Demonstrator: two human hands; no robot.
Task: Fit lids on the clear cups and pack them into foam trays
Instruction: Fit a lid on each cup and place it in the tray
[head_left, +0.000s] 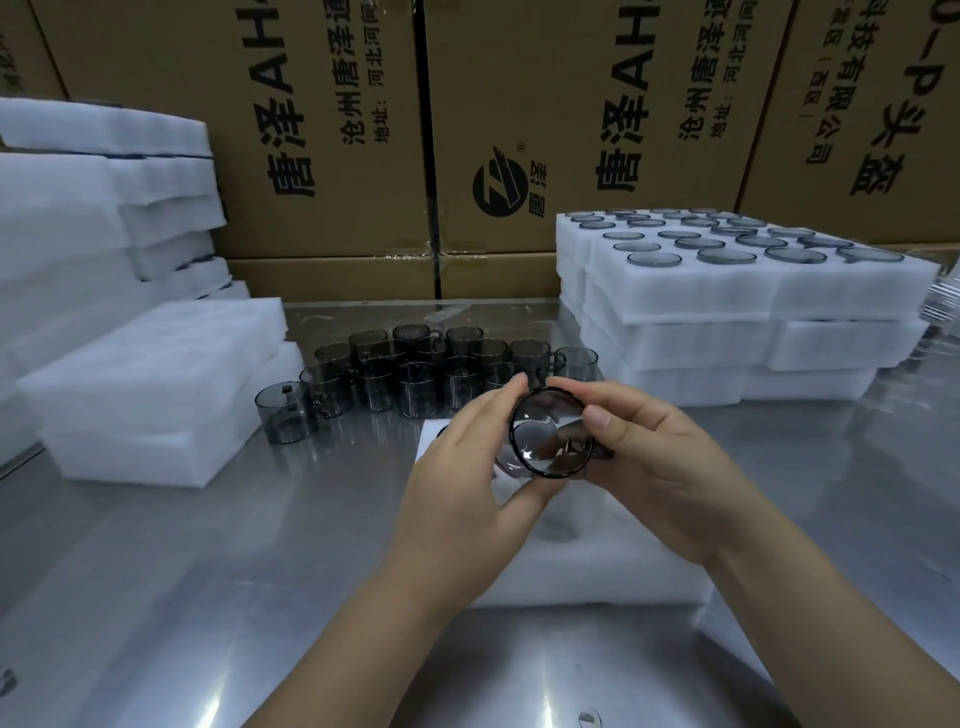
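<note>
1. Holding item: one smoky clear cup (550, 441), raised above the tabletop (208, 571) and turned on its side, with its round dark-rimmed end facing the camera. Whether a lid is seated on it cannot be told.
2. Left hand (467, 467): fingers curled over the cup's left side and top edge, thumb underneath.
3. Right hand (660, 467): thumb laid on the rim's right edge, fingers wrapped behind the cup. The two hands meet at the top of the rim.
4. White foam tray (597, 571): flat on the tabletop directly beneath the hands, mostly covered by them.
5. Cluster of cups (415, 374): upright, handled, smoky, standing in close rows behind the hands.
6. Single cup (284, 413): upright at the cluster's left end, just beside the low foam stack.
7. Low foam stack (150, 395): left of the cups, with a taller foam stack (78, 218) further left.
8. Packed tray stack (727, 291): to the right; top tray shows rows of round dark-rimmed tops (727, 254) set in its pockets.
9. Cardboard cartons (322, 130): printed, lined up along the back.
</note>
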